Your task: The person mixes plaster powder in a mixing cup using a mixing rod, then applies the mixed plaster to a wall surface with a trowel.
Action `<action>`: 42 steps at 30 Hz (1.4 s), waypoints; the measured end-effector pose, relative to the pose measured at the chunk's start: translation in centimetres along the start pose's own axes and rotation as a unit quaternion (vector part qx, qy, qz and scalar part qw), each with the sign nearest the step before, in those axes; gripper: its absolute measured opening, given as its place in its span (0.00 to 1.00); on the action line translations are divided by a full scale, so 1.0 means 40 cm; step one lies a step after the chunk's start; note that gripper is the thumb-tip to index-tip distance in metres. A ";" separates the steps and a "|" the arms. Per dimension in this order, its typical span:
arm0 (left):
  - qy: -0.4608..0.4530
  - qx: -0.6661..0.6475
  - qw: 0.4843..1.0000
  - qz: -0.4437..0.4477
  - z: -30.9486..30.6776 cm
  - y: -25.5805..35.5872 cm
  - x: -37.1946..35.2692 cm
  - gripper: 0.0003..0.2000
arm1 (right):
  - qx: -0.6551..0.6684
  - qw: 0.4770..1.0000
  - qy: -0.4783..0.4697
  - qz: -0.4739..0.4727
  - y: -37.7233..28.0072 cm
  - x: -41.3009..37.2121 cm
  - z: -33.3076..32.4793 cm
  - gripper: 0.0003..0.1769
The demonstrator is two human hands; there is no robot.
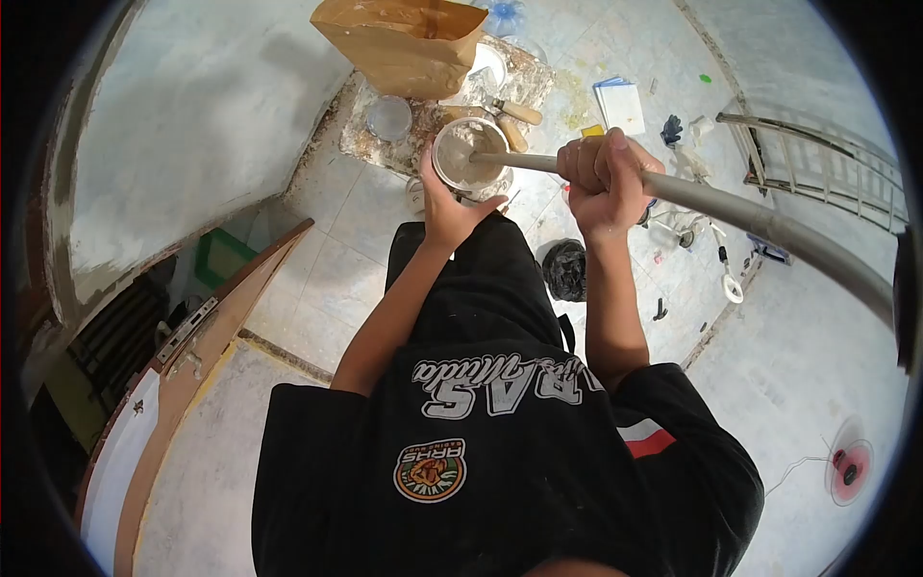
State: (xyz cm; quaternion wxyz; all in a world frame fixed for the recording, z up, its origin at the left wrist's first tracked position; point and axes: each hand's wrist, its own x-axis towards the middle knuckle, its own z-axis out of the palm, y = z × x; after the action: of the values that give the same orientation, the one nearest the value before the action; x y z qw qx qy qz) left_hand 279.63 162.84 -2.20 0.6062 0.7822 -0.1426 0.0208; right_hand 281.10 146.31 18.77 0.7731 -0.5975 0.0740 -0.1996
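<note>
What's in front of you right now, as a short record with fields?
left hand: holding the white tub at its near left side
right hand: closed around the grey pole
pole end: inside the tub
tub contents: pale material
beyond tub: open brown paper bag
far right: ladder

Bright, diffuse light; soft shadow on left wall (197, 120); strong fisheye bend, black corners.
</note>
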 end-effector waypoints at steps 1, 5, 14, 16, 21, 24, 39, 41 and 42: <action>0.002 -0.002 1.000 -0.001 0.008 -0.004 0.014 0.71 | -0.026 1.000 -0.001 -0.009 0.000 -0.002 0.009 0.27; 0.032 0.027 0.999 0.000 0.009 -0.018 0.063 0.63 | -0.053 0.998 -0.004 -0.043 0.000 -0.013 0.049 0.29; 0.007 0.080 0.996 0.033 -0.025 -0.047 0.085 0.55 | -0.083 0.991 -0.011 -0.102 0.050 0.028 0.110 0.30; -0.001 0.074 0.997 0.029 -0.025 -0.051 0.084 0.55 | -0.053 0.993 -0.021 -0.108 0.056 0.028 0.117 0.31; -0.013 0.062 0.998 0.016 -0.026 -0.056 0.084 0.54 | -0.062 0.985 -0.061 -0.146 0.061 0.031 0.138 0.31; -0.014 0.059 0.998 0.018 -0.028 -0.055 0.088 0.54 | -0.045 0.988 -0.073 -0.131 0.069 0.029 0.129 0.32; -0.024 0.055 0.998 0.006 -0.030 -0.039 0.095 0.54 | -0.064 0.990 -0.116 0.043 -0.023 0.004 0.050 0.32; -0.032 0.047 0.998 -0.010 -0.031 -0.044 0.090 0.54 | -0.100 0.990 -0.096 0.013 -0.013 0.029 0.035 0.32; -0.038 0.043 0.998 -0.032 -0.034 -0.039 0.091 0.54 | -0.068 0.995 -0.066 -0.026 -0.001 0.041 0.037 0.32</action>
State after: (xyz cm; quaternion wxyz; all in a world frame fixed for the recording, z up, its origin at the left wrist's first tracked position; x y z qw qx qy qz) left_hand 283.72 163.78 -2.57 0.5664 0.8118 -0.1400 -0.0224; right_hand 283.12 146.99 19.41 0.7282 -0.6626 0.0204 -0.1740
